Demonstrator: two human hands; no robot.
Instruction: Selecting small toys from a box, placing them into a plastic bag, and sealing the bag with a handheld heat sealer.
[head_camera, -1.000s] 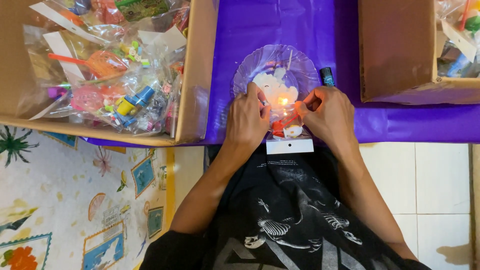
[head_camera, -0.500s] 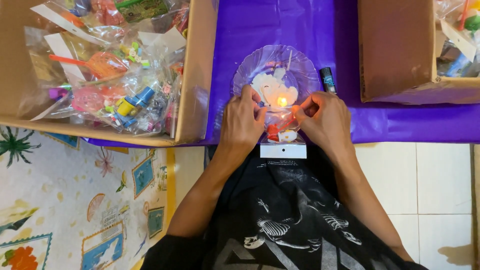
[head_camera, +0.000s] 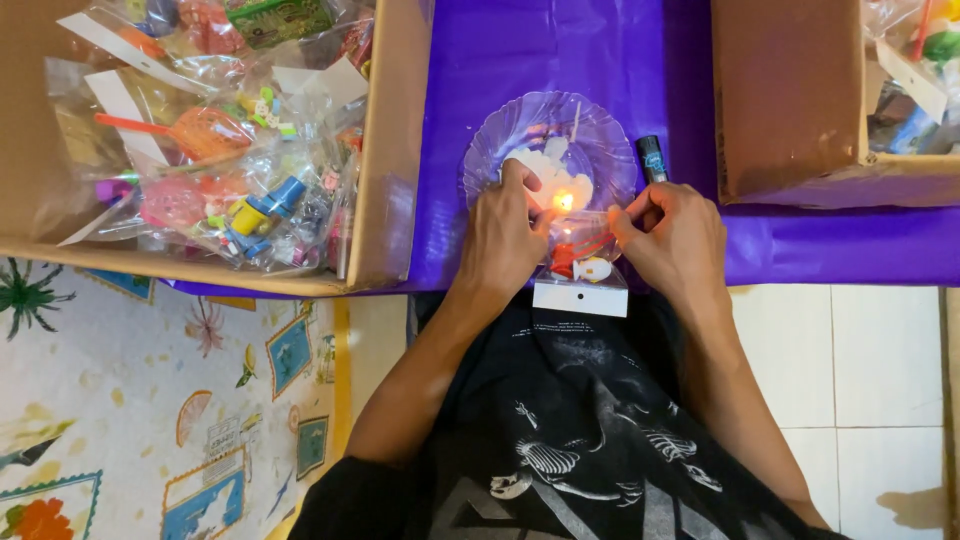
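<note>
Seen from above, a person in a black printed shirt leans over the near edge of a surface (head_camera: 500, 60) covered in purple cloth. Both forearms reach forward and the hands meet at a small clear plastic packet (head_camera: 580, 262) holding a red and a white toy, its white card end hanging over the near edge. The left hand (head_camera: 505, 240) pinches one side of the packet's top, fingers narrow and closed on the plastic; the right hand (head_camera: 675, 245) grips the other side the same way. The top of the packet sits at a small flame (head_camera: 564, 202) burning on a lump of white wax (head_camera: 545, 172) in a clear glass plate (head_camera: 600, 125), which stands just beyond the hands. A dark lighter (head_camera: 652, 158) lies beside the plate's right rim. A cardboard box (head_camera: 385, 170) at the left edge is filled with clear bags of bright plastic toys (head_camera: 230, 190). A second cardboard box (head_camera: 790, 100) stands at the right edge; more bagged toys show inside it.
</note>
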